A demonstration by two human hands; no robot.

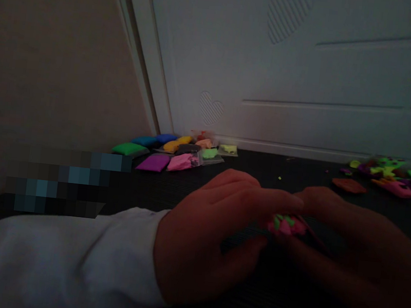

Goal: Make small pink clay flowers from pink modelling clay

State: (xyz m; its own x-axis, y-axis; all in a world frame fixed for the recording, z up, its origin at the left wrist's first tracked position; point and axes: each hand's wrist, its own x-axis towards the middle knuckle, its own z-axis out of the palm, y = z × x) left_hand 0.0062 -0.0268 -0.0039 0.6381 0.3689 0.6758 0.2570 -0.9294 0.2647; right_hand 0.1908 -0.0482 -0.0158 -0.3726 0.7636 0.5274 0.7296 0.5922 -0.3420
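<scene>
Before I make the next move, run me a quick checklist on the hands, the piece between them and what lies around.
1. Pink piece between the hands: ok, at the fingers and thumb of the right hand.
2. Left hand pressing the piece: cannot tell, its fingers reach over and contact is hidden.
3. Whole piece in view: not ok, the hands cover part of it.
4. Packets apart from the hands: ok, beyond the left hand.
5. Brown slab apart: ok, beyond the right hand.
6. Lighting: not ok, dim.

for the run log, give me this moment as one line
left hand: fingers at pink-green lump | right hand: holding lump | farther back: purple packet, pink packet, green packet
</scene>
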